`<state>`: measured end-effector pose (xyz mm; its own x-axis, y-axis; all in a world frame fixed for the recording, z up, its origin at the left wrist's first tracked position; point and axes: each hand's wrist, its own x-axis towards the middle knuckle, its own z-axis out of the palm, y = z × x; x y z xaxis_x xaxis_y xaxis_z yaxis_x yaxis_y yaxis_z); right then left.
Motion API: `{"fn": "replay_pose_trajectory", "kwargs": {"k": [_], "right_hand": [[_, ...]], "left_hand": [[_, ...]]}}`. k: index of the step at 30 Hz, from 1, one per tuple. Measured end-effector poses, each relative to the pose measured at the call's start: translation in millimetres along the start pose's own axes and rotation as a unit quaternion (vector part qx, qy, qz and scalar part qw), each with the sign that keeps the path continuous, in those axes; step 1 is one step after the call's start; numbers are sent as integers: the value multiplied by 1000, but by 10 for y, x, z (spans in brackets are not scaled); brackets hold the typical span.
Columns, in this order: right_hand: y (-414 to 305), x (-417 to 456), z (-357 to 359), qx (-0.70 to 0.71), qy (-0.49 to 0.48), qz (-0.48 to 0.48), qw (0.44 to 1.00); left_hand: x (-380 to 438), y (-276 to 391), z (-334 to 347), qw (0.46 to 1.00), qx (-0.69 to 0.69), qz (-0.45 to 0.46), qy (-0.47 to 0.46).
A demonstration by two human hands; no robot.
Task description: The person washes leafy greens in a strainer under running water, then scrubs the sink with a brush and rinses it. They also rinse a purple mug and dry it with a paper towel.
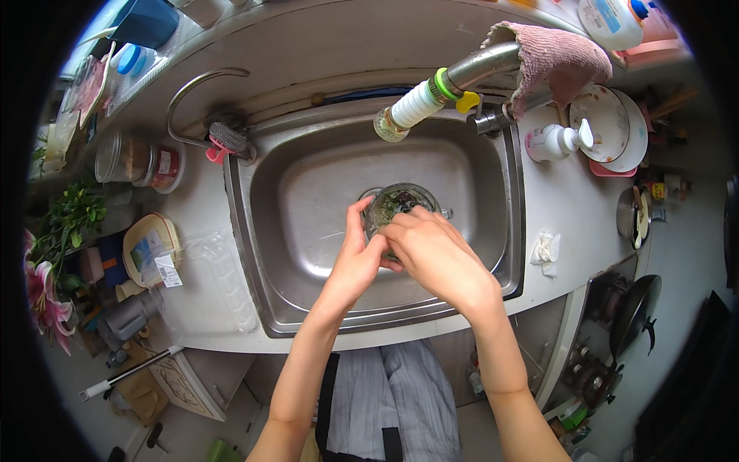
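Over the stainless steel sink (pixel 306 190), a round clear glass vessel (pixel 424 193) holds dark and green leafy matter (pixel 394 203). My left hand (pixel 358 254) grips the vessel's left and near side, thumb and fingers around its wall. My right hand (pixel 430 248) reaches over the rim with its fingertips in or at the leaves; whether they pinch anything is hidden beneath the hand. A clear handle-like part sticks out at the vessel's right. Above and behind hangs the faucet's white ribbed spout extension (pixel 413 107), with no water seen running from it.
A pink cloth (pixel 557 58) drapes over the faucet pipe. Right of the sink stand a white pump bottle (pixel 554 142), stacked plates (pixel 600 124) and a crumpled white tissue (pixel 545 253). On the left lie a clear plastic tray (pixel 213 289) and a scrub brush (pixel 227 137) beside a curved thin tap (pixel 179 110).
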<state>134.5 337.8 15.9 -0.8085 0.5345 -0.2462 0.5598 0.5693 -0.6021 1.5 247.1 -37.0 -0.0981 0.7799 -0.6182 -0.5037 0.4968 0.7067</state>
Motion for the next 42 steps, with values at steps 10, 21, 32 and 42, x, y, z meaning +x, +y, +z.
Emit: {"fn": "replay_pose_trajectory", "kwargs": {"k": [10, 21, 32, 42], "right_hand": [[23, -399, -266, 111, 222, 72, 966], [74, -517, -156, 62, 251, 96, 961], [73, -510, -55, -40, 212, 85, 973], [64, -534, -5, -54, 160, 73, 983]], "left_hand": [[-47, 111, -13, 1000, 6, -4, 21], [-131, 162, 67, 1000, 1, -3, 21], [-181, 180, 161, 1000, 5, 7, 24], [-191, 130, 161, 1000, -13, 6, 13]]}}
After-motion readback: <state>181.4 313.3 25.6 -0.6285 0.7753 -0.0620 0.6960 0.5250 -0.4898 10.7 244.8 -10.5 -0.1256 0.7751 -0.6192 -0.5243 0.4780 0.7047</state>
